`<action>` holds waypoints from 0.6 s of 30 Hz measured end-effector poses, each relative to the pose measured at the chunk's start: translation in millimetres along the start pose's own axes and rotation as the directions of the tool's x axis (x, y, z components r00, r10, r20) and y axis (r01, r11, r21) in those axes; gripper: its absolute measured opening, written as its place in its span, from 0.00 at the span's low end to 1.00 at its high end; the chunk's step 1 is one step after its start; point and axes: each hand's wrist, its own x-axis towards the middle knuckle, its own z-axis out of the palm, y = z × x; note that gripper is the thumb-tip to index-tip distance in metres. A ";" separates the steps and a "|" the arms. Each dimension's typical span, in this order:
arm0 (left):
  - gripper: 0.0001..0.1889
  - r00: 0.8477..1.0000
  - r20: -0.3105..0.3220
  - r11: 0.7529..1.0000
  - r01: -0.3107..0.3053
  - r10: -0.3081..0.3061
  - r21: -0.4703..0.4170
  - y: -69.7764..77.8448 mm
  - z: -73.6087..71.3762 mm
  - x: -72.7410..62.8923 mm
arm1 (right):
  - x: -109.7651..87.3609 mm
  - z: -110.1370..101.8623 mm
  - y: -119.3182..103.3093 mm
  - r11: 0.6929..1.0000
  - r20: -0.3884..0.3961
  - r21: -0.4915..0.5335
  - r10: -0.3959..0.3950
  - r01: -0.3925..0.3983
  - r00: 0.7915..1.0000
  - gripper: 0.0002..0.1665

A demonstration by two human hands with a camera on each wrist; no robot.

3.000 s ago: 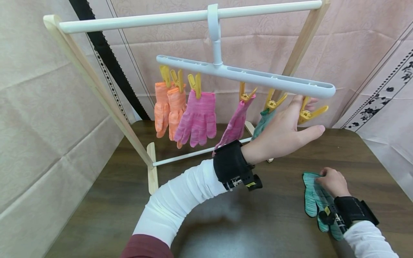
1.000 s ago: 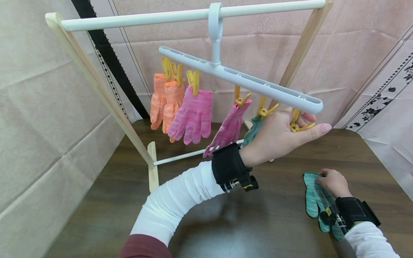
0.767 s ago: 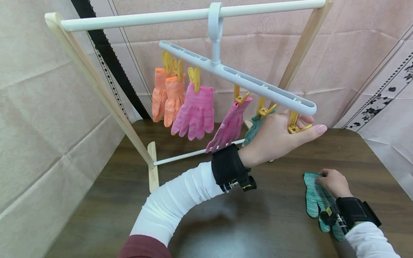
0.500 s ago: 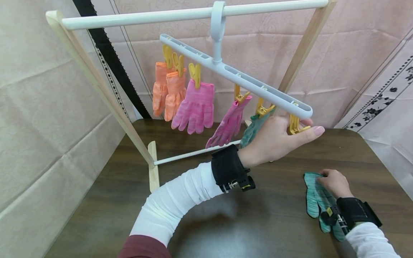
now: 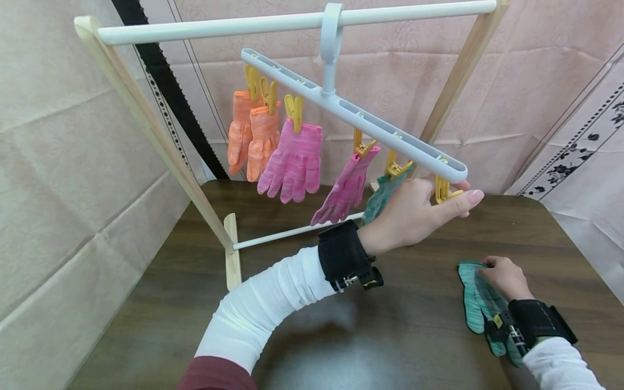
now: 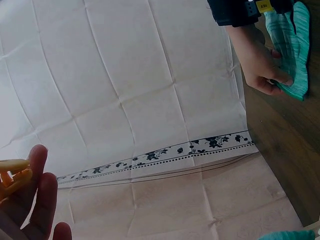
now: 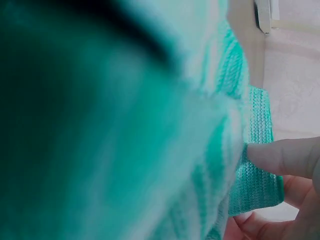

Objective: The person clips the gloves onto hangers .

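My left hand (image 5: pixel 414 208) holds the yellow clothespin (image 5: pixel 441 190) at the right end of the pale blue hanger (image 5: pixel 385 130). Its thumb lies along the clip's lever, and in the left wrist view its fingers (image 6: pixel 46 200) extend behind the orange-looking clip (image 6: pixel 15 175). On the tabletop at right, my right hand (image 5: pixel 507 277) pinches the cuff of a green striped knit glove (image 5: pixel 472 298). The right wrist view shows thumb and fingers on either side of that ribbed cuff (image 7: pixel 257 185). Beside my left hand, another green glove (image 5: pixel 382 197) hangs from a clothespin, partly hidden.
Two orange gloves (image 5: pixel 263 141) and two pink gloves (image 5: pixel 292 162) hang from yellow clothespins farther left. The hanger hooks over the white bar (image 5: pixel 219 27) of a wooden-legged rack, which stands on the dark wooden table (image 5: pixel 312 346). Patterned cloth (image 5: pixel 390 81) forms the backdrop.
The hanger has swung, its right end coming nearer and leftward, its left end going back. My left hand has moved left with the clothespin and closed around it. My right hand stays at the glove.
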 end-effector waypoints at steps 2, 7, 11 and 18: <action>0.11 1.000 0.003 1.000 0.009 -0.009 0.004 0.8 0.4 -0.5 | -2.4 -0.4 -1.4 1.000 0.005 0.005 -0.005 0.005 1.000 0.25; 0.13 0.999 0.012 0.998 0.042 -0.043 0.037 0.1 0.2 -1.0 | -4.4 2.4 -5.4 1.000 0.000 0.020 -0.017 0.017 1.000 0.24; 0.14 0.999 0.011 0.998 0.042 -0.043 0.042 -1.2 0.1 -1.1 | -4.7 2.6 -9.7 0.999 0.002 0.039 -0.029 0.029 1.000 0.25; 0.13 0.999 0.008 0.999 0.045 -0.045 0.024 -2.9 -0.4 -1.6 | -10.3 3.7 -22.2 0.990 -0.023 0.081 -0.110 0.112 0.994 0.24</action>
